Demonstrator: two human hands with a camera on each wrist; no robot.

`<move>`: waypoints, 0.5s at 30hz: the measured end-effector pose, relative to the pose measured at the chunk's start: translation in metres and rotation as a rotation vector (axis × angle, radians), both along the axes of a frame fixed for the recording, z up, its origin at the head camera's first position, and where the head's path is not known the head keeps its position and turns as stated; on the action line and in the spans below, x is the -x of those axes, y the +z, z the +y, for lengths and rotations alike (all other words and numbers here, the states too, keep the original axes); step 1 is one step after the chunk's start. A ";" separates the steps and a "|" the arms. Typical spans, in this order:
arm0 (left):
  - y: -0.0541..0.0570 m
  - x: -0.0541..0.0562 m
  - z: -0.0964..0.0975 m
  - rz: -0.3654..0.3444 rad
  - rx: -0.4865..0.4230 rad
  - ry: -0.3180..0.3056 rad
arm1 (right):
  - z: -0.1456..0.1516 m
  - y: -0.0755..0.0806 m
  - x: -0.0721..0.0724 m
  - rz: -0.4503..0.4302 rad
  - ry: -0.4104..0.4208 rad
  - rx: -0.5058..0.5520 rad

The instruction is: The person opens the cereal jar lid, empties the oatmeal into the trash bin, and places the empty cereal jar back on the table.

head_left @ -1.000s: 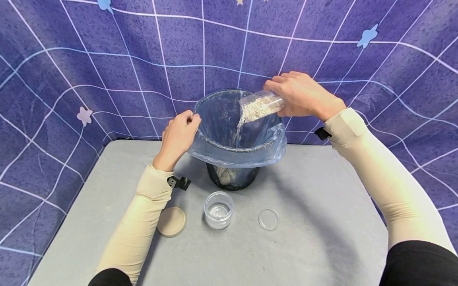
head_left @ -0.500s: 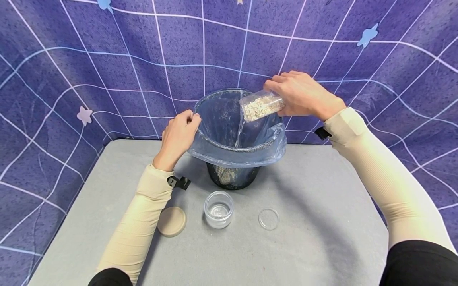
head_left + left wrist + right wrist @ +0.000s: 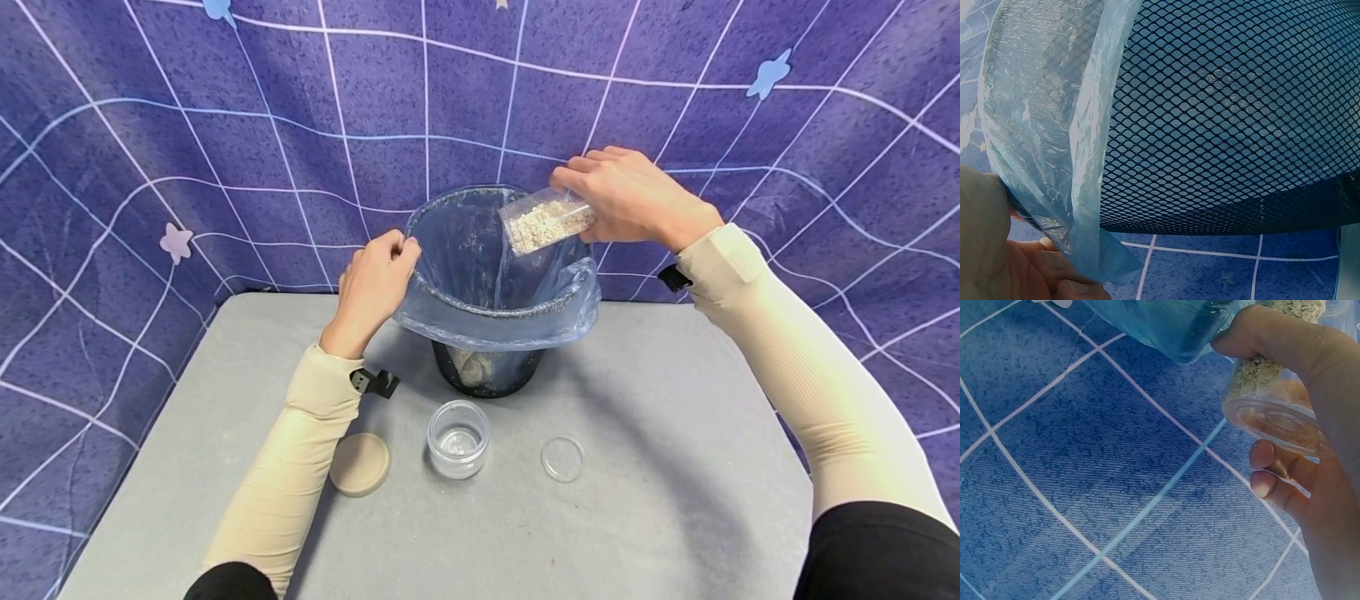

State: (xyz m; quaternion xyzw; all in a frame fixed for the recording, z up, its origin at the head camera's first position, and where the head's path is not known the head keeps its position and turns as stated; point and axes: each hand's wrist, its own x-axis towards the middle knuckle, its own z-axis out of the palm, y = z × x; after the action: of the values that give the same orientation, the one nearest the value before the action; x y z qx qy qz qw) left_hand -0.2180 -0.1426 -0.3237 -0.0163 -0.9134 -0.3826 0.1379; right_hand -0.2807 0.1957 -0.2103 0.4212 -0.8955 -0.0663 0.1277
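In the head view my right hand (image 3: 626, 198) grips a clear plastic container (image 3: 542, 221) tilted mouth-down to the left over the bin, with pale flakes like oats inside. The right wrist view shows the container's base (image 3: 1279, 425), thumb and fingers around it. My left hand (image 3: 377, 287) pinches the left rim of a black mesh waste bin (image 3: 489, 372) lined with a blue plastic bag (image 3: 495, 332). The left wrist view shows the fingers (image 3: 1054, 265) on the bag's folded edge. The bin's bottom inside is hidden.
In front of the bin stands an open clear jar (image 3: 458, 442). To its left lies a round beige lid (image 3: 361, 465), partly beside my left forearm; to its right lies a thin clear disc (image 3: 562, 459). A purple patterned cloth (image 3: 300, 167) hangs behind the grey table (image 3: 600, 533).
The stream of flakes and powder falling from the container into the bin has thinned to almost nothing. Both hands stay nearly where they were.
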 end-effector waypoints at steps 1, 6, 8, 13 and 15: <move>0.000 0.000 0.000 0.000 -0.001 0.000 | 0.000 0.000 0.000 0.002 0.001 -0.002; 0.000 0.000 0.000 -0.001 -0.002 0.004 | 0.000 0.001 0.000 0.006 0.000 -0.009; 0.000 0.000 0.000 -0.002 -0.003 0.005 | 0.000 0.001 0.000 0.005 -0.001 -0.011; 0.000 0.001 0.000 -0.007 -0.003 0.005 | 0.000 0.001 0.000 0.005 -0.003 -0.009; 0.000 0.001 0.000 -0.006 -0.002 0.005 | 0.000 0.001 0.000 0.010 0.000 -0.005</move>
State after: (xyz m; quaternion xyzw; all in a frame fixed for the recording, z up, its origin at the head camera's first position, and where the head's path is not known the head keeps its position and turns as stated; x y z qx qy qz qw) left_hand -0.2187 -0.1431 -0.3239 -0.0125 -0.9135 -0.3831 0.1360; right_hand -0.2808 0.1955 -0.2094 0.4211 -0.8947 -0.0706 0.1312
